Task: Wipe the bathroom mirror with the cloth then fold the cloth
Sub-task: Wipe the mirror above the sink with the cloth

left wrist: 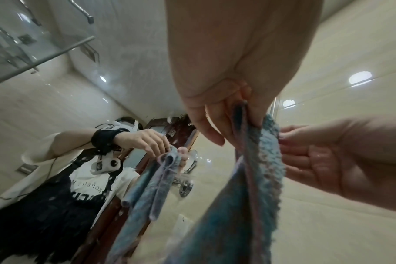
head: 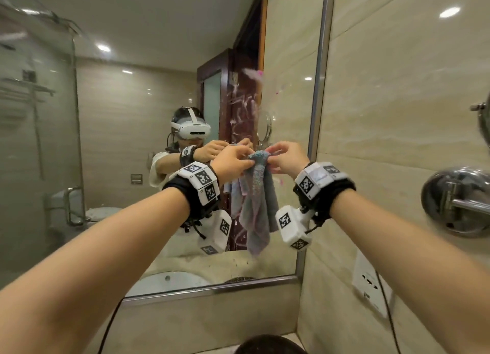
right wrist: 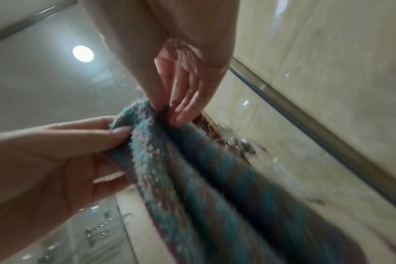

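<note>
The bathroom was tiled in pale beige, with a metal-framed mirror (head: 159,102) on the wall ahead and a chrome fitting (head: 456,202) on the side wall to the right.

In the head view, both arms reached forward at chest height in front of the glass. The left hand (head: 233,163) and the right hand (head: 286,157) met at the top edge of the cloth (head: 258,202), each pinching it between thumb and fingertips, so that it hung down in a narrow, doubled-over drape, clear of the mirror. White smears and a few pink specks (head: 246,102) marked the glass above the hands, so the wiping looked unfinished, or at least imperfect, though the hands seemed to be on the folding step, with the first fold apparently just being made.

From the left wrist, the left hand (left wrist: 226,110) gripped a seam of the cloth (left wrist: 255,169) between thumb and curled fingers; the right hand (left wrist: 328,157) held the fluffy blue-green edge just beside it, its palm shining wet.

From the right wrist, the right hand (right wrist: 181,92) pinched the top fold of the cloth (right wrist: 203,178), which showed as thick teal terry with greyish-pink patches, damp-looking and falling in long soft folds. The left hand (right wrist: 68,151) pressed its fingertips into the same edge.
</note>
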Tool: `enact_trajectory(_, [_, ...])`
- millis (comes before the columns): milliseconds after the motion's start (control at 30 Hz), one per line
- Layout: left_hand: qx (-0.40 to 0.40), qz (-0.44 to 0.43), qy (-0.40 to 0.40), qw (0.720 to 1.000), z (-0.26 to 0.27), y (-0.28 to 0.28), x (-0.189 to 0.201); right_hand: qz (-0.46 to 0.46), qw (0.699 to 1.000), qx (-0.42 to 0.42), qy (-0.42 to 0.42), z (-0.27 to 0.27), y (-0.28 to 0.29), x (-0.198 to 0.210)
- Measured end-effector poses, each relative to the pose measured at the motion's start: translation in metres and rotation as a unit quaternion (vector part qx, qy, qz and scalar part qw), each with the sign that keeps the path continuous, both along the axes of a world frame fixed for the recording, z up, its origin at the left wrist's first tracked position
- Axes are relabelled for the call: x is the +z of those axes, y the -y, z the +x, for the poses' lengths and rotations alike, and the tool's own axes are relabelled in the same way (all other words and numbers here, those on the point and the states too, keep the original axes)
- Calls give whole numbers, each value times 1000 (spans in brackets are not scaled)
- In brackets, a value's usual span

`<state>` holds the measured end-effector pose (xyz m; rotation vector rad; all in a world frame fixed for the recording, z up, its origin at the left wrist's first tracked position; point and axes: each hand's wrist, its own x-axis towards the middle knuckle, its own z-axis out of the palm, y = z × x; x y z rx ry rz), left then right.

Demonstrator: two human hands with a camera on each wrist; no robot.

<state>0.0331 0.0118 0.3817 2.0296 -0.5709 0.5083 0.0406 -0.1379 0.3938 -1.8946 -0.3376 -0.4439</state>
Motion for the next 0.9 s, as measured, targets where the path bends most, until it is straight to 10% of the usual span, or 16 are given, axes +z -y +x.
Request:
enact_trajectory(167, [43, 3, 18, 999, 0, 1, 12, 91, 986, 51, 131, -7, -18, -36])
enact_trajectory(333, [41, -19, 14, 999, -6, -4, 25, -90, 961, -30, 259, 5, -28, -56])
enact_trajectory(567, [67, -58, 10, 996, -4, -23, 32, -457, 707, -258, 474, 18, -7, -42])
enact_trajectory(900, [26, -99, -6, 995, -15, -3, 40, -383, 781, -208, 446, 17, -10, -45])
